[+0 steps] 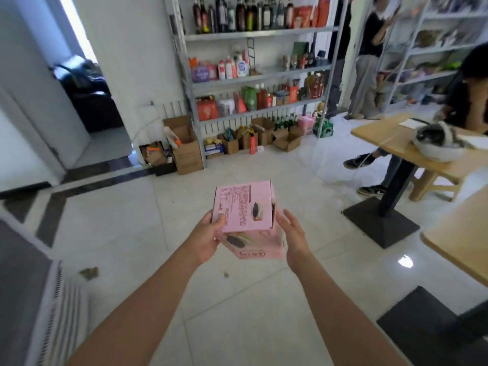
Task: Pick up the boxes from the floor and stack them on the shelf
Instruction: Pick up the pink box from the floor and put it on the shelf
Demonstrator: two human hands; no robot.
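Note:
I hold a pink box (244, 207) with printed text and a dark oval picture out in front of me, above the white tiled floor. My left hand (208, 235) grips its left side with the thumb on top. On the box's right side my right hand (291, 235) is pressed against it, fingers spread upward. A second pink face with a logo shows below; whether that is another box I cannot tell. The metal shelf (253, 75) stands ahead against the wall, a few steps away, packed with bottles and packets.
Open cardboard boxes (186, 147) and bottles crowd the floor under the shelf. Wooden tables (412, 143) on black bases stand at the right, with a seated person (467, 96). Another person (369, 48) stands at a second shelf. A doorway (87, 96) opens at left.

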